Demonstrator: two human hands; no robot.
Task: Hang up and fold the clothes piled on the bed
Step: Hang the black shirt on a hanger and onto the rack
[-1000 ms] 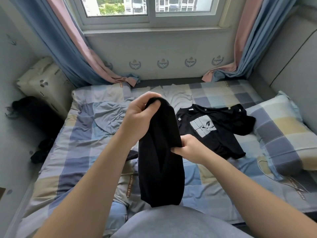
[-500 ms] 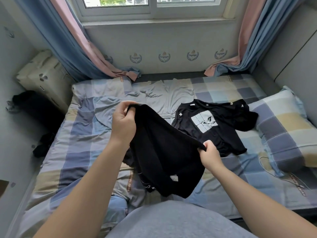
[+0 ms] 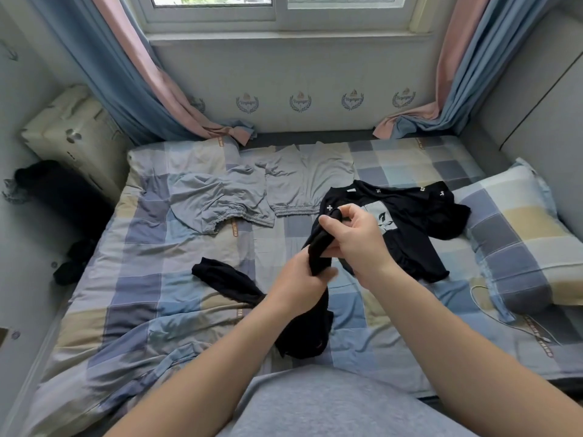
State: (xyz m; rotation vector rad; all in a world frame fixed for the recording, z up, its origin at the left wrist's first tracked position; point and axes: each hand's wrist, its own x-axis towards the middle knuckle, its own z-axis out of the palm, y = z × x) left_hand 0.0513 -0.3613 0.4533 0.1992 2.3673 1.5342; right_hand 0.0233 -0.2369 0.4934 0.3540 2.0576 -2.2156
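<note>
The left hand and the right hand, right toward 12 o'clock, each gripped the bunched black garment, apparently stretching it straight above the bed for folding.

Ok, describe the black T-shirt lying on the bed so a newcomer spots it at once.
Find the checked pillow on the right side of the bed. Just left of it lies a black T-shirt, spread out. Unlike the plain black garment held in front of it, it bears a pale square chest print.
</note>
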